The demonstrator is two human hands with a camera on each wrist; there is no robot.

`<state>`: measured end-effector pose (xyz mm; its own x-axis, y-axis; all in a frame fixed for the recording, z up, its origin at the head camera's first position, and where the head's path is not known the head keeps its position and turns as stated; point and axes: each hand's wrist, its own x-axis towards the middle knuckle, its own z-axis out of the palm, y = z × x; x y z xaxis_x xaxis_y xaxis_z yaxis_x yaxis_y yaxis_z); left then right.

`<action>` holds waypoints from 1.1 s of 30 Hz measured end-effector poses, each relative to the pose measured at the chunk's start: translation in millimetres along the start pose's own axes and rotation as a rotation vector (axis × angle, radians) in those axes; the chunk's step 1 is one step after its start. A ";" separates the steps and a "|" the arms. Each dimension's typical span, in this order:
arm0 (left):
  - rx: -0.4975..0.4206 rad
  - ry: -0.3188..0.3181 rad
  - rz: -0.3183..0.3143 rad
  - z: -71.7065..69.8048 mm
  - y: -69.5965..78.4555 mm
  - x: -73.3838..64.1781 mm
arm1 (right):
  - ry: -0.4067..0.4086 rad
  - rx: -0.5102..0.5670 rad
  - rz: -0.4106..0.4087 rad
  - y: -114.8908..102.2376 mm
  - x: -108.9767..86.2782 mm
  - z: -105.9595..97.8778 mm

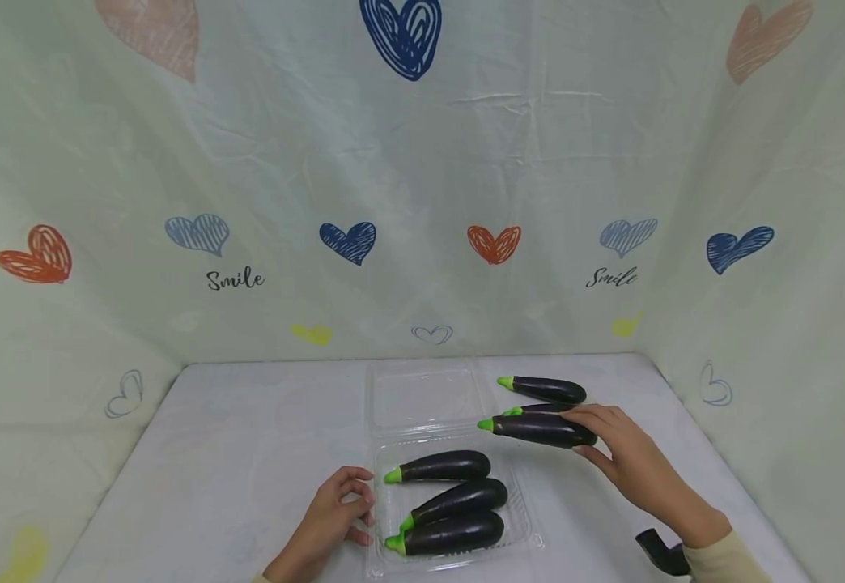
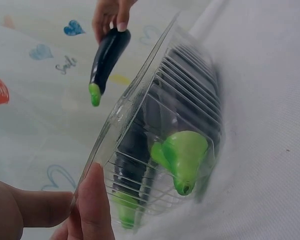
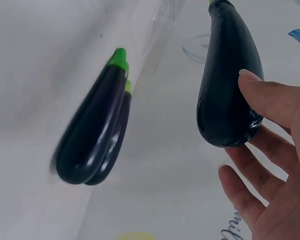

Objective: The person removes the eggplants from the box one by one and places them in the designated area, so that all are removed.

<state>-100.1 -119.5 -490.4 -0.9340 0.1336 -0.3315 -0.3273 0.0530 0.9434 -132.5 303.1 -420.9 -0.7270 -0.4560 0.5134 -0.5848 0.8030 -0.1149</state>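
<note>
My right hand (image 1: 630, 465) grips a dark purple eggplant (image 1: 539, 430) near its rounded end, its green stem pointing left. In the right wrist view, the held eggplant (image 3: 227, 80) sits between thumb and fingers, raised above the table. Two more eggplants lie behind it; the farther eggplant (image 1: 549, 389) shows fully, while the other is mostly hidden. At the left edge of an open clear plastic box (image 1: 520, 530), my left hand (image 1: 335, 510) pinches the rim between thumb and finger (image 2: 93, 200). Three eggplants lie side by side in the box, including the middle eggplant (image 1: 462, 500).
The box's clear lid (image 1: 426, 397) is folded back flat on the white table (image 1: 248, 453). A black curved object (image 1: 661, 554) is partly hidden by the right sleeve (image 1: 724, 563). A curtain (image 1: 422, 162) printed with hearts surrounds the table's back and sides.
</note>
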 end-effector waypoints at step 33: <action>0.010 0.028 -0.010 2.7 1.2 0.5 | -0.166 0.044 0.216 53.9 -32.1 23.3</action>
<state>-100.6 -116.6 -489.4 -0.9342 0.1052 -0.3408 -0.3356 0.0645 0.9398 -149.0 352.1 -463.4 -0.8833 -0.3360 0.3271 -0.4227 0.8724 -0.2454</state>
